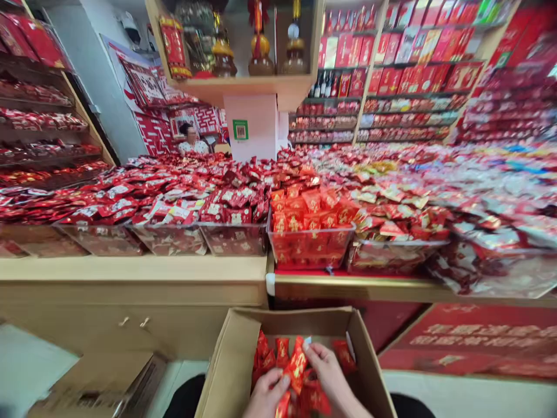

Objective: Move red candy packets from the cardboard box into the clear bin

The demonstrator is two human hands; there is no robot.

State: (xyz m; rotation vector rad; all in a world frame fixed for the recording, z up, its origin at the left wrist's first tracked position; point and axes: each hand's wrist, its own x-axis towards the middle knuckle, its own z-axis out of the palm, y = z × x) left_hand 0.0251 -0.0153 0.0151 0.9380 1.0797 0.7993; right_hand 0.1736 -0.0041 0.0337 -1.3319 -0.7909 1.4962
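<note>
- Fingers (278, 384) of the left hand (266, 397) curl loosely around red packets (297, 367) inside the cardboard box (226, 371), the thumb pressing one packet from the 9 o'clock side.
- Right hand (327, 371) comes in from 5 o'clock, its fingers (310, 350) stretched nearly flat and resting on top of the same bunch of packets; whether they pinch one cannot be told.
- Between the two hands, an upright red packet with gold print stands touching both.
- More red packets lie loose in the box at 12 o'clock and 6 o'clock from the hands.
- Beyond the box, at 12 o'clock, a clear plastic bin (310, 242) heaped with similar red packets sits on the edge of the table (130, 273).
- Neighbouring bins (232, 238) to 10 o'clock hold darker red and white packets.
- Another flattened carton (104, 386) lies on the floor at 9 o'clock.
- Shelves (413, 75) of red boxes fill the wall at 1 o'clock.
- A person (191, 139) is seated far off at 11 o'clock.
</note>
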